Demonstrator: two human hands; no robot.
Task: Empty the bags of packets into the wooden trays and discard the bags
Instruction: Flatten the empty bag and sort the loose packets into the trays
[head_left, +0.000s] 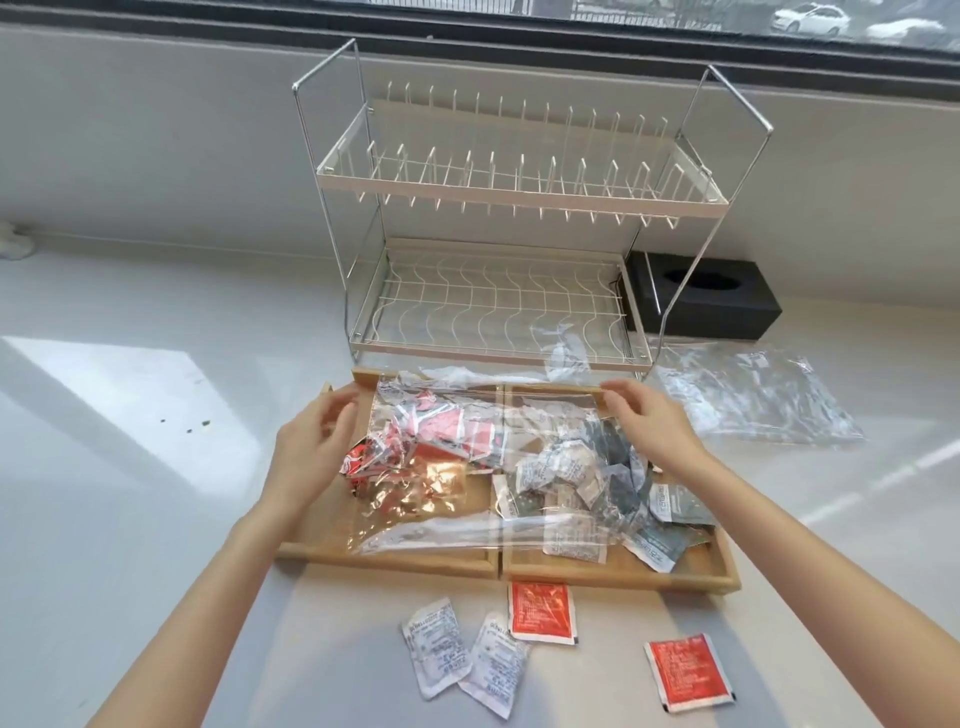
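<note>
A clear plastic bag (447, 467) is stretched flat above the two wooden trays, still holding red packets (441, 431) at its left part. Its upper edge runs as a taut line between the two hands: the left hand (317, 447) pinches the bag's top left corner between thumb and fingertips, just over the left tray's (389, 564) far corner, and the right hand (649, 415) grips the top right corner with fingers closed on the film, over the far rim of the right tray (623, 577). The bag hangs from those pinched corners toward the person, its lower edge draped across the near parts of both trays.

The trays sit side by side, touching, on a white counter (130, 467). The right tray holds a heap of grey-green and white packets (587, 478), partly under the bag's film.

On the counter in front of the trays lie four loose packets: two white ones (467, 654) overlapping each other, a red one (543, 613) just beside them, and another red one (688, 673) further right. A second, empty clear bag (753, 395) lies crumpled on the counter to the right of the trays. Behind the trays stands a two-tier wire dish rack (514, 234), with a black tissue box (711, 301) at its right
</note>
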